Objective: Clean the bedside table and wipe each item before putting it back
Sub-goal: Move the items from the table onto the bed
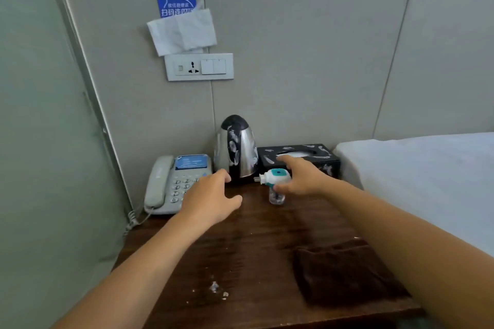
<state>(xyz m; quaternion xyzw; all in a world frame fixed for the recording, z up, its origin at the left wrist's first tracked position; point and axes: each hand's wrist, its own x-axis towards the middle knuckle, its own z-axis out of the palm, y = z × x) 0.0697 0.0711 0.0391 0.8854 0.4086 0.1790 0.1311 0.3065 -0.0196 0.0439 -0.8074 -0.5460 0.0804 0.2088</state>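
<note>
**Bedside table: clearing barely begun**

Nearest the camera, the dark brown folded cloth [344,272] lies flat on the dark wooden bedside table [256,243], unheld, with pale crumbs [215,288] just left of it on the front edge; by this the wiping looks not yet started. Further back, the right hand [299,176] has forefinger and thumb curled about the white-and-teal plug-in repellent with its clear bottle [275,181], which stands on the table before the black patterned tissue box [299,157]; whether it is lifted I cannot tell. The left hand [211,200] hovers with loose, spread fingers, holding nothing, between the grey corded telephone [171,184] and the steel kettle with a black lid [236,147]. All four items stand on the table, so nearly everything is left to do. The white bed [417,173] crowds the right side; a white socket panel [199,67] sits on the wall above.
</note>
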